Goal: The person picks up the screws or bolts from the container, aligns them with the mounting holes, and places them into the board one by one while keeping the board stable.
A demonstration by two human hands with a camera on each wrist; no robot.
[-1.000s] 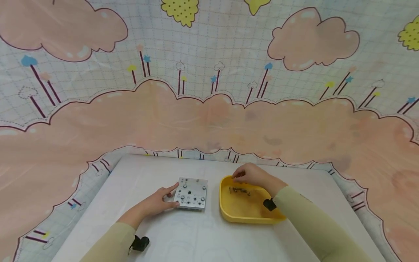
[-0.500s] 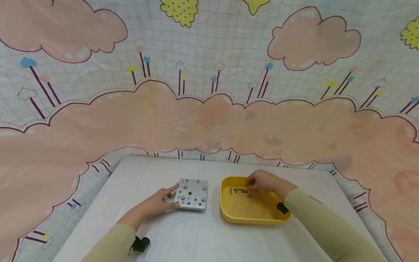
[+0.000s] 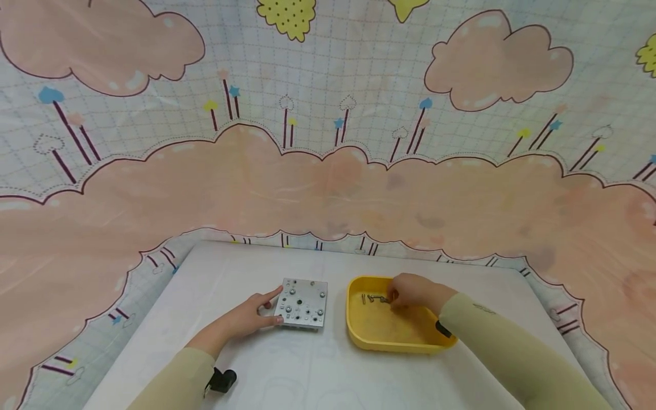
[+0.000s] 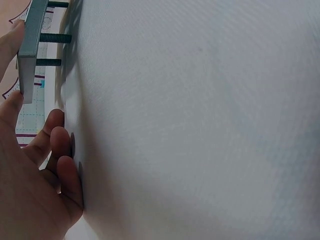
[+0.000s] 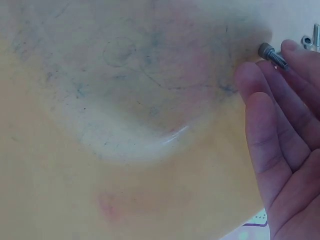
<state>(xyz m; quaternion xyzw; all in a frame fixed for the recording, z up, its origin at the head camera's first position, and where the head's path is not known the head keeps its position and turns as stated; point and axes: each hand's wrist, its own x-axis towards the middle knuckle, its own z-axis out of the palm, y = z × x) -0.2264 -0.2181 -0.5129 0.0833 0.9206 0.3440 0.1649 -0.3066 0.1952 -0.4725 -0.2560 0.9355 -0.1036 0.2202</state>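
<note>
My left hand (image 3: 251, 316) holds the left edge of a square metal plate (image 3: 302, 299) with thumb and index finger. Holes and round screw heads dot the plate's top. Beneath it, in the left wrist view, threaded studs (image 4: 55, 38) point toward the white table. My right hand (image 3: 412, 290) is down in the yellow tray (image 3: 376, 343). In the right wrist view, its thumb and fingertips are close around a socket-head screw (image 5: 274, 56), head and thread both visible. Beside the hand, several small screws (image 3: 370, 298) lie on the tray floor.
Plate and tray stand apart on a white-covered table (image 3: 287, 370). A printed cloth (image 3: 328, 193) hangs behind the table and along its sides. Black wrist cameras are strapped on both wrists, the left one (image 3: 224, 380) close to the table.
My right hand has moved from the tray's back rim down to the screws inside, then slightly lower. The left hand and the metal plate have stayed in place.
</note>
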